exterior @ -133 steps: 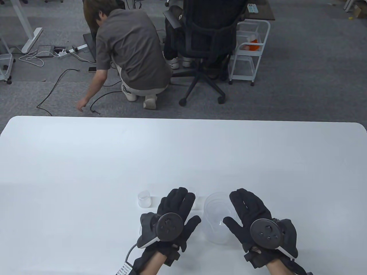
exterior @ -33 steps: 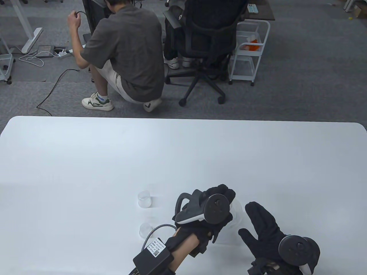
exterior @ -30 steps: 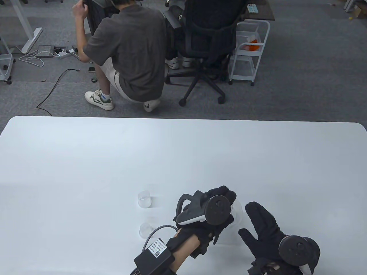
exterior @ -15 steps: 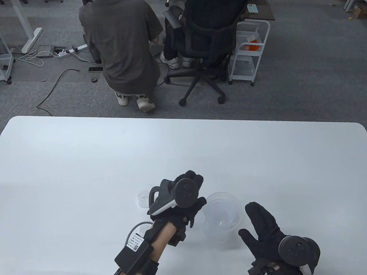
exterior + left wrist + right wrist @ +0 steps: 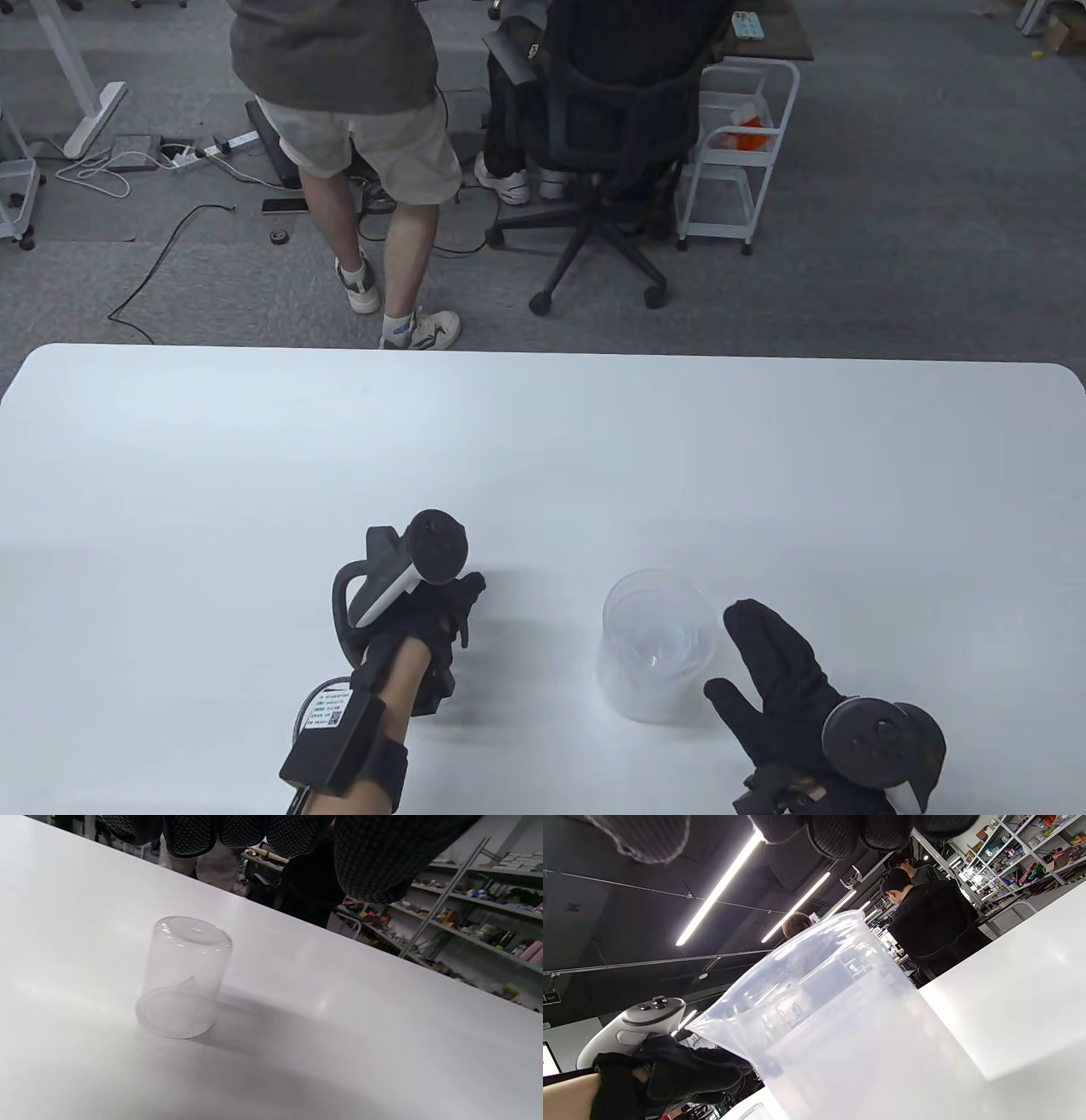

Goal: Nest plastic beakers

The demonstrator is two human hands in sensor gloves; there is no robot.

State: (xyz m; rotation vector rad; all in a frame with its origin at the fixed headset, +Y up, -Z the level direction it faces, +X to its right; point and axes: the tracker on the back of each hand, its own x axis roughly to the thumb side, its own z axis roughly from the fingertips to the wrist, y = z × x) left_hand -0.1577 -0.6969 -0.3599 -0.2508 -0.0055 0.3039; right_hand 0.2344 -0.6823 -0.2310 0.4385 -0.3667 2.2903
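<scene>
A large clear beaker (image 5: 657,649) stands upright on the white table (image 5: 543,441), with smaller clear beakers nested inside it. It fills the right wrist view (image 5: 840,1035). My right hand (image 5: 768,658) lies open just to its right, fingers spread; I cannot tell if it touches. My left hand (image 5: 454,598) hangs over a small clear beaker (image 5: 184,978) that stands upside down; the hand hides it in the table view. In the left wrist view the fingers (image 5: 237,834) are above it, apart from it and holding nothing.
The rim of another small beaker (image 5: 754,1111) shows at the bottom edge of the right wrist view, near my left forearm. Beyond the table's far edge a person (image 5: 356,127) stands beside an office chair (image 5: 611,127) and a white cart (image 5: 734,144).
My left hand left the large beaker and moved left, over the small upside-down beaker. My right hand stayed put. The crouching person behind the table stood up.
</scene>
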